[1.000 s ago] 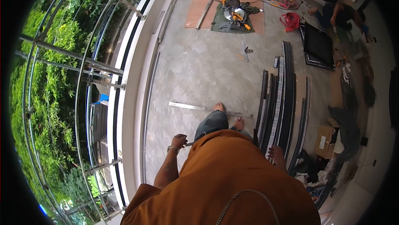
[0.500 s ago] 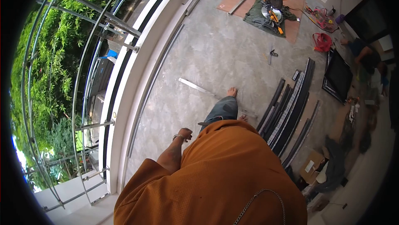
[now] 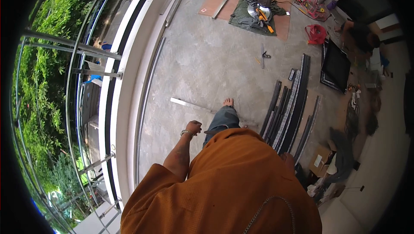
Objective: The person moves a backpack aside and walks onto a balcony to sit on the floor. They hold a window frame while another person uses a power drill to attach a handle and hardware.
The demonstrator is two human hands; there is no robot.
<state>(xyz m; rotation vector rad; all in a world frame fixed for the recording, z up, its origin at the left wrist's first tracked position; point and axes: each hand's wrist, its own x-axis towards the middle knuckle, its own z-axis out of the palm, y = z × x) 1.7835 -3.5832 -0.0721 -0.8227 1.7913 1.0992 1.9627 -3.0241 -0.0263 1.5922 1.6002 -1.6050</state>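
The left hand (image 3: 193, 127) hangs beside the person's thigh with its fingers curled loosely inward into a near fist; whether anything thin sits inside them cannot be told. A metal bracelet (image 3: 186, 133) circles the wrist just behind the knuckles. The right hand (image 3: 288, 159) is almost wholly hidden behind the orange shirt (image 3: 228, 182), so its fingers cannot be judged.

Just ahead of the left fingers a pale metal strip (image 3: 186, 103) lies flat on the concrete floor (image 3: 202, 61), its far end running under the raised leg near the bare foot (image 3: 227, 102). Close beside the right hand lies a bundle of long dark profiles (image 3: 289, 109), one with a white printed face too small to read. A cardboard box (image 3: 318, 160) bears a white label, also unreadable.

Well beyond the fingers sits a yellow mitre saw (image 3: 260, 5) on a dark mat, and another person (image 3: 360, 33) crouches by a black frame (image 3: 335, 67).
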